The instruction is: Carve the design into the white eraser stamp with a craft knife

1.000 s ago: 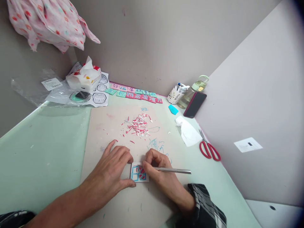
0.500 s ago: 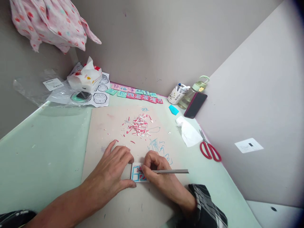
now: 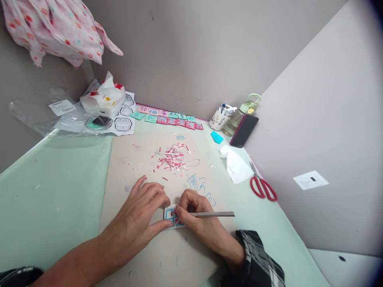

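A small white carving block (image 3: 169, 214) with blue outlines and red patches lies on the beige board (image 3: 125, 151). My left hand (image 3: 143, 211) steadies it, thumb on its lower edge and index finger by its upper left corner. Pinched in my right hand (image 3: 197, 211) is a slim silver craft knife (image 3: 215, 214), its handle pointing right. The fingers hide its tip over the block, and the right hand covers the block's right part. Beyond the hands lies a heap of red and white shavings (image 3: 173, 157).
Two rows of lettered pink, green and red tiles (image 3: 170, 121) line the back. Left stand a tissue pack (image 3: 103, 99) and plastic bag (image 3: 32, 115). Right are a pen cup (image 3: 220, 117), bottle (image 3: 235, 123), phone (image 3: 244, 130), blue piece (image 3: 217, 137), crumpled tissue (image 3: 236, 165) and red-handled scissors (image 3: 263, 187).
My left thumb has moved up onto the block's lower edge. The knife hand has shifted slightly over the block. The whole view has slid a little to the left.
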`<state>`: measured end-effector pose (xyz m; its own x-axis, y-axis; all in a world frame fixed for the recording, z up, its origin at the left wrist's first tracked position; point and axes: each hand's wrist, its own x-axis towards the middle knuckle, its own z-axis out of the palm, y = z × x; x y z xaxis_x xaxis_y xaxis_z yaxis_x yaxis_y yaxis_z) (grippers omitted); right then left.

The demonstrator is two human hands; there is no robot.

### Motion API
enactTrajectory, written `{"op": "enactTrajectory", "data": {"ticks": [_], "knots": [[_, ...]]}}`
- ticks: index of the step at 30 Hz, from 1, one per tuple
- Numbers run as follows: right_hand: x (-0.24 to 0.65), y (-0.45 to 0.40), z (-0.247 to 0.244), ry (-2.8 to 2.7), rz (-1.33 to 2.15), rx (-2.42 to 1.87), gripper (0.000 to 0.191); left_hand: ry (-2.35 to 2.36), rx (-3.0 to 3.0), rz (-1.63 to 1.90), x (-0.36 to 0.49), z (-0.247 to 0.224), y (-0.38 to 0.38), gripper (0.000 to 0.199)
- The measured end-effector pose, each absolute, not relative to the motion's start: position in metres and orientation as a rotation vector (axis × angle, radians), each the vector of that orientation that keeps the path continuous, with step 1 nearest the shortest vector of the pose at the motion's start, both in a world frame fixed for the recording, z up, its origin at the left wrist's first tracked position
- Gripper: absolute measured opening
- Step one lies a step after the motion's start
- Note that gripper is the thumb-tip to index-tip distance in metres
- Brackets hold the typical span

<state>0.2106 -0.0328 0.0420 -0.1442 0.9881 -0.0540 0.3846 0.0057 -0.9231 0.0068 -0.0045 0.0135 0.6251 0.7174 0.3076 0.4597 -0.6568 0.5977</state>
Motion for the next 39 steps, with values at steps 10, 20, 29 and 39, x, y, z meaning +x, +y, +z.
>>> {"op": "enactTrajectory", "data": {"ticks": [10, 20, 29, 39], "knots": [[0.211, -0.031, 0.041, -1.605, 1.129, -1.431, 0.026, 0.871, 2.496, 0.796, 0.012, 0.013, 0.000, 0.017], [0.217, -0.032, 0.045, -1.589, 1.176, -1.449, 0.024, 0.883, 2.569, 0.813, 0.019, 0.014, 0.001, 0.020], [0.214, -0.033, 0.044, -1.691, 1.053, -1.448, 0.028, 0.884, 2.591, 0.772, 0.018, 0.014, 0.001, 0.018], [0.213, -0.033, 0.039, -1.711, 1.019, -1.435, 0.028, 0.920, 2.425, 0.744, 0.021, 0.016, 0.002, 0.015]]}}
